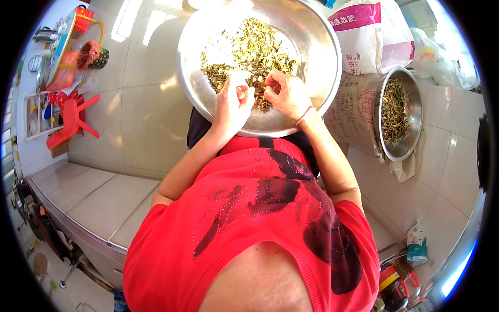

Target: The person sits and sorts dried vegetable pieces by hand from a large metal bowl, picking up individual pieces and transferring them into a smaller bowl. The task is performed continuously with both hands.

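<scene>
A wide stainless steel basin (319, 50) rests over my lap, holding a heap of dried, shredded plant pieces (257, 43) in yellow-green and brown. Glare washes out part of the heap. Over the basin's near side, my left hand (234, 105) has its thumb and fingertips pinched around what looks like a small plant piece (243, 90). Just to the right, my right hand (290, 95) is curled, thumb against forefinger, close above the heap. Whether anything sits in that pinch is hidden. A thin band circles the right wrist.
At right, a smaller metal bowl (417, 117) of dried stems leans on a printed woven sack (351, 113). Behind it stands a white and purple sack (362, 43). To the left are a red plastic stool (72, 121) and a patterned basket (99, 58). A tiled ledge (97, 199) runs behind me.
</scene>
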`<control>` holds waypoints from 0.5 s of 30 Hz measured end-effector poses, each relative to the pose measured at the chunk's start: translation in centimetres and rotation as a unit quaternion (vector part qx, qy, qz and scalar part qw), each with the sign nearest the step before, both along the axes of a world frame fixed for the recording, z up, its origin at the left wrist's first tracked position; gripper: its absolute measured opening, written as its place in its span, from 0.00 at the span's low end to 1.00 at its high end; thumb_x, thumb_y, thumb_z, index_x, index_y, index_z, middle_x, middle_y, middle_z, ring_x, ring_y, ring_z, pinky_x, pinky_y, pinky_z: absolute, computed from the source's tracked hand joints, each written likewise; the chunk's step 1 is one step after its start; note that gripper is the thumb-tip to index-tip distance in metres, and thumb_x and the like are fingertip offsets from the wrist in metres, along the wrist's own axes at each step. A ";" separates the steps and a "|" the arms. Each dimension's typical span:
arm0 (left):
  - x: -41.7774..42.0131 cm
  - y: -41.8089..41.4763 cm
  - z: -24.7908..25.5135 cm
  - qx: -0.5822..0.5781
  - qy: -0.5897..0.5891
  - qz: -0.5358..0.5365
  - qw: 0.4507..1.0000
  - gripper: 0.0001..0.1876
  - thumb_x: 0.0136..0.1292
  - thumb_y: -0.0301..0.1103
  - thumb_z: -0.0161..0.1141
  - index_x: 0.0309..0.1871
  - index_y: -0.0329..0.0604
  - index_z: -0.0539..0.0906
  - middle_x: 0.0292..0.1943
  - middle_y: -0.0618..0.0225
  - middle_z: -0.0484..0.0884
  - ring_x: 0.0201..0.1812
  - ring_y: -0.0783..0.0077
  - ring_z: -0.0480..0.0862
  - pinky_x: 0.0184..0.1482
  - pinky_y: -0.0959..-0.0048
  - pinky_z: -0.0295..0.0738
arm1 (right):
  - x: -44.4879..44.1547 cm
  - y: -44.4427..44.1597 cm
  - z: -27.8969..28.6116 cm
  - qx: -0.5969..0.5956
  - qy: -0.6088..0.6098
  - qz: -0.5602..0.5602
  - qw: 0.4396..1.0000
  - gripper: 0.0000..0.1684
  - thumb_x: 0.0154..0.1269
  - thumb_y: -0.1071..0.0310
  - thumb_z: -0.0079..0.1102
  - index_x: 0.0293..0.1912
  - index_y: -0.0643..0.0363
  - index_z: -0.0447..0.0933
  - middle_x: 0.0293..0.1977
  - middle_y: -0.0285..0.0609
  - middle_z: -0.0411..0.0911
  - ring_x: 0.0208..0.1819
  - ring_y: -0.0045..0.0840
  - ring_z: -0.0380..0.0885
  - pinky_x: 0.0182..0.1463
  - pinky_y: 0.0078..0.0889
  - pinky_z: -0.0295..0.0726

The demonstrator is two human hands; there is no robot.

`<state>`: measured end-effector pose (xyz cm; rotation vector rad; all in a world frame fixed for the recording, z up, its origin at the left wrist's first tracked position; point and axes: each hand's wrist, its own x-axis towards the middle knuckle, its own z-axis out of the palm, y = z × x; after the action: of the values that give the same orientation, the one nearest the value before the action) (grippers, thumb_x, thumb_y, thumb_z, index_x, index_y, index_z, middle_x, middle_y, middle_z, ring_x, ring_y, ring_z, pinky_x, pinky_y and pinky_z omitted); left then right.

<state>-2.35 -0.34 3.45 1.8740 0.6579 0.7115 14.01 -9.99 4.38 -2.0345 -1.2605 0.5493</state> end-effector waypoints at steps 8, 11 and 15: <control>-0.2 0.1 -0.1 -0.086 0.055 -0.068 0.992 0.07 0.69 0.24 0.66 0.48 0.38 0.87 0.36 0.67 0.87 0.36 0.81 0.85 0.38 0.78 0.78 | -1.6 -2.8 2.0 0.050 -0.053 0.043 0.996 0.04 0.62 0.71 0.64 0.37 0.58 0.77 0.30 0.45 0.82 0.34 0.44 0.84 0.42 0.43 0.82; -0.2 0.1 0.5 -0.075 0.049 -0.086 0.992 0.06 0.68 0.22 0.66 0.47 0.37 0.86 0.34 0.69 0.86 0.34 0.83 0.84 0.38 0.79 0.77 | -1.9 -3.4 1.9 0.054 0.098 -0.026 0.993 0.05 0.66 0.72 0.65 0.41 0.59 0.79 0.33 0.46 0.82 0.36 0.40 0.84 0.44 0.41 0.82; -0.1 0.0 1.0 -0.082 0.055 -0.101 0.990 0.04 0.67 0.21 0.66 0.42 0.37 0.84 0.30 0.72 0.84 0.33 0.86 0.82 0.37 0.80 0.76 | -1.8 -4.1 1.4 0.069 0.124 -0.011 0.990 0.05 0.66 0.74 0.66 0.40 0.62 0.80 0.33 0.47 0.82 0.37 0.38 0.83 0.45 0.38 0.81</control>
<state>-2.50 -0.35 4.45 1.8055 0.5674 0.4134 12.22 -14.06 5.81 -1.8021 -1.0948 0.6622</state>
